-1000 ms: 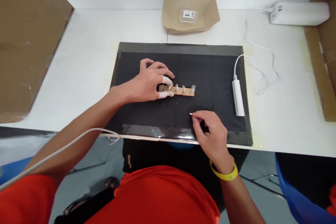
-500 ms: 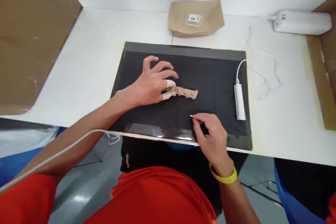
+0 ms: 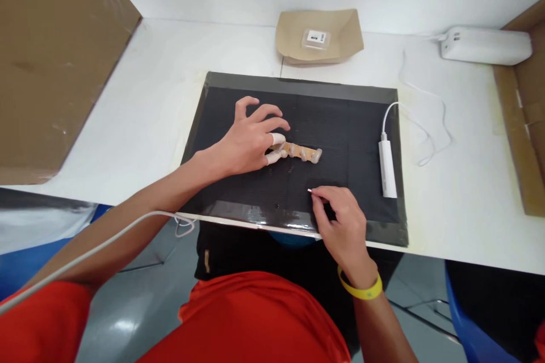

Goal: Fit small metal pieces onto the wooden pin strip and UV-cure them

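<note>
On the black mat [image 3: 340,125] lies a short tan strip [image 3: 297,151] with several greyish, translucent rounded pieces along it. My left hand [image 3: 252,140] is at its left end, with white covers on the thumb and index finger. Those two fingers close around that end, while the other fingers are spread above the mat. Part of the strip's left end is hidden by them. Nearer the front edge, my right hand [image 3: 343,221] pinches a tiny white piece [image 3: 310,190] between thumb and index finger, apart from the strip. What this piece is cannot be made out.
A slim white device [image 3: 387,169] with a white cable sits on the mat's right side. Behind the mat stands a brown paper tray [image 3: 349,39] holding a small clear case [image 3: 315,39]. A white power block [image 3: 485,45] is at the back right; cardboard panels flank the table.
The whole view has shifted slightly, with the table a little lower in the picture. Both hands keep nearly the same pose, and the right still pinches the tiny white piece.
</note>
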Demonstrator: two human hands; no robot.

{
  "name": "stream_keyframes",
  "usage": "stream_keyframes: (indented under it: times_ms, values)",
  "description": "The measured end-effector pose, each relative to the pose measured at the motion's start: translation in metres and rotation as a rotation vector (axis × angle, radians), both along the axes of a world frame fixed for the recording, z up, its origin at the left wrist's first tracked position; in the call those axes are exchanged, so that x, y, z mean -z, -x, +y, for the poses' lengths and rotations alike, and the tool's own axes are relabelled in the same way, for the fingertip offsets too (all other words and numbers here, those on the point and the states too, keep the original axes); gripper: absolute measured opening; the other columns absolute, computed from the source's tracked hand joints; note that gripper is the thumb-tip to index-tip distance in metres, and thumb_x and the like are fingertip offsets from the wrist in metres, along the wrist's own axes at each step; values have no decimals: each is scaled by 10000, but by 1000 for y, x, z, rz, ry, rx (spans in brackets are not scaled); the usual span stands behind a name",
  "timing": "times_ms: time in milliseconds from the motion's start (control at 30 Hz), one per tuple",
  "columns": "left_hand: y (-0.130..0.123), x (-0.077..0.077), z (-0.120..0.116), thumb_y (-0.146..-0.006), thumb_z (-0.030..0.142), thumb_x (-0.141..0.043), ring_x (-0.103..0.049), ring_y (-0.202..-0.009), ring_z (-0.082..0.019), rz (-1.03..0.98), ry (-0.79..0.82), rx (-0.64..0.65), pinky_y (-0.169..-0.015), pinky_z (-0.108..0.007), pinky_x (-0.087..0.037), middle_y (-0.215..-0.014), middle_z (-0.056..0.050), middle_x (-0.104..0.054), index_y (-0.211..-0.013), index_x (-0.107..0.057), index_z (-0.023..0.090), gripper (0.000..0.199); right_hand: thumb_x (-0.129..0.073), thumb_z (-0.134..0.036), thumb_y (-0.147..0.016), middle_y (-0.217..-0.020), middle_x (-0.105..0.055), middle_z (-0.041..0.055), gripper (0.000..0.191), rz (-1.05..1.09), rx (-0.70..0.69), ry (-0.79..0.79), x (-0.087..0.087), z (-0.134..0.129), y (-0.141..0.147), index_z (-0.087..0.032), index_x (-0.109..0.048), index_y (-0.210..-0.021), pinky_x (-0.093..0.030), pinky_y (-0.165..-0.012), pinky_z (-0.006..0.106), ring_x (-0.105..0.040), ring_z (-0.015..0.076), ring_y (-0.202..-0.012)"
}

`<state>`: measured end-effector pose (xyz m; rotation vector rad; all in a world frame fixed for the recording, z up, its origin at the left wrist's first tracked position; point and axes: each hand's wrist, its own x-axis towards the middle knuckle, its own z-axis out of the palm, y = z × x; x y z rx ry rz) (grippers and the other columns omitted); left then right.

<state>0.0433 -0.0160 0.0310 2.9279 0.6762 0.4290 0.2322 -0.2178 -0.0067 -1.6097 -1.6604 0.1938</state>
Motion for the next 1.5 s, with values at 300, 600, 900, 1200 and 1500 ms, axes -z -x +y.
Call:
stream_keyframes:
  times_ms: [300,600,900,1200,1500]
  values:
    - [-5,-11,16,-843,246,-701,-561,-1345,-370,87,141,33,-1177,-693,-247,-1331,-80,-748,-883,-791,224,101,-629,-95,-987,-961,-787,42,175,12,-9,-8,1,0,-1,-233,-696,-1071,-596,-805,360,-721,190,-853]
    - [-8,-10,17,-852,259,-676,-576,-1328,-363,71,151,20,-1170,-705,-257,-1309,-68,-756,-879,-818,247,145,-637,-81,-982,-959,-780,42,172,-4,-12,0,0,0,-1,-221,-683,-1072,-595,-809,347,-703,180,-859]
    - [-9,-4,12,-909,288,-619,-590,-1327,-336,30,112,-19,-1149,-673,-270,-1271,-51,-770,-814,-745,223,170,-617,-104,-996,-962,-787,47,174,-6,-13,4,-1,0,-1,-237,-687,-1085,-601,-791,373,-715,195,-850]
    - [-7,0,1,-1003,302,-513,-529,-1369,-297,59,1,-44,-1192,-640,-245,-1288,-19,-736,-830,-676,225,250,-627,-82,-984,-989,-785,52,195,-2,-29,-3,2,-2,-2,-226,-680,-1104,-596,-821,369,-712,193,-880]
    - [-3,-6,-8,-1006,335,-543,-546,-1353,-287,-18,-6,-98,-1152,-665,-266,-1292,10,-753,-811,-651,245,240,-600,-98,-988,-985,-790,52,209,6,-31,-6,3,-1,-1,-237,-701,-1108,-588,-814,374,-705,197,-870]
